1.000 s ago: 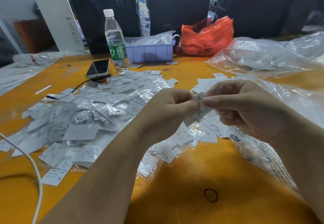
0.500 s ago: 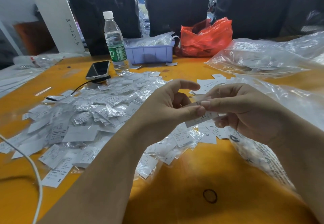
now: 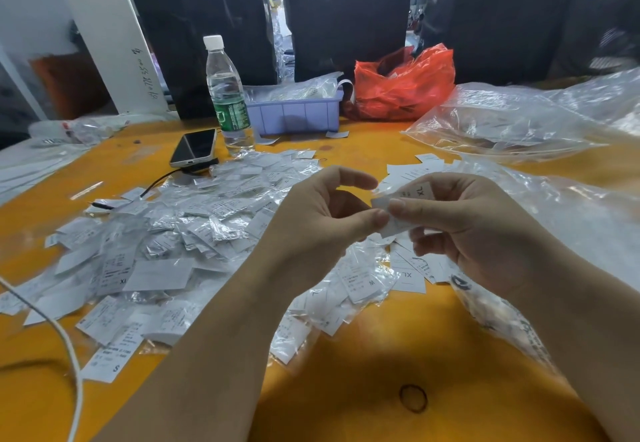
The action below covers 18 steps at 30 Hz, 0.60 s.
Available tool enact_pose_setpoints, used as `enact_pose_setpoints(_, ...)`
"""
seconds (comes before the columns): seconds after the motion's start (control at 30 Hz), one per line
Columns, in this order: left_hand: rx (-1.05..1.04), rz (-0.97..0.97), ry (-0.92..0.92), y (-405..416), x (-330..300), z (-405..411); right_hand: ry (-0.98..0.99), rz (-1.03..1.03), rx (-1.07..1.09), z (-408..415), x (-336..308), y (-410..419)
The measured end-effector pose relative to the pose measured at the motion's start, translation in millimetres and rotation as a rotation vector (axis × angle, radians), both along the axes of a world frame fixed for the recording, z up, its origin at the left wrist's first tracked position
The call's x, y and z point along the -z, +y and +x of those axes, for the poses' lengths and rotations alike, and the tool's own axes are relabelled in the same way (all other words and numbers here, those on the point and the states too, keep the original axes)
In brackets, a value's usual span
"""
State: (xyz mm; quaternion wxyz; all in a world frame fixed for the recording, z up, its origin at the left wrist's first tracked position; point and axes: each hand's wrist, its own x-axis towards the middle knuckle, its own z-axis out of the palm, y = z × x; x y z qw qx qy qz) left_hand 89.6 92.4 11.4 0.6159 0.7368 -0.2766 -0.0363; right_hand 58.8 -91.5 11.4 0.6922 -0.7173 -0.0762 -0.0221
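Note:
My left hand (image 3: 320, 223) and my right hand (image 3: 464, 230) meet above the orange table (image 3: 363, 365) and both pinch one small white size label (image 3: 412, 196) marked XL. The left thumb and the right thumb press its lower edge. My left forefinger is lifted and curved above it. A wide heap of bagged labels (image 3: 166, 234) covers the table to the left. A few bare XL labels (image 3: 412, 277) lie under my right hand.
Behind the heap stand a water bottle (image 3: 227, 95), a phone (image 3: 194, 147) with a black cable, a lilac tray (image 3: 294, 114) and a red bag (image 3: 405, 85). Clear plastic bags (image 3: 512, 123) fill the right side. A black elastic ring (image 3: 412, 397) and a white cable (image 3: 74, 365) lie near me.
My left fingers have uncurled, and the forefinger has lifted off the label. The label has turned so that its XL mark faces up. Both hands stay in about the same place.

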Motion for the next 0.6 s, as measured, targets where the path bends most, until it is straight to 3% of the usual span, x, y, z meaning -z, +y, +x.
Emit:
enact_pose_setpoints(0.27, -0.018, -0.031, 0.018, -1.0, 0.2, -0.1, 0.075, 0.073, -0.033, 1.9, -2.8, -4.2)
enact_pose_setpoints(0.6, -0.001, -0.029, 0.084, 1.2, -2.9, -0.9, 0.017, 0.057, 0.000, -0.9, -3.2, -0.5)
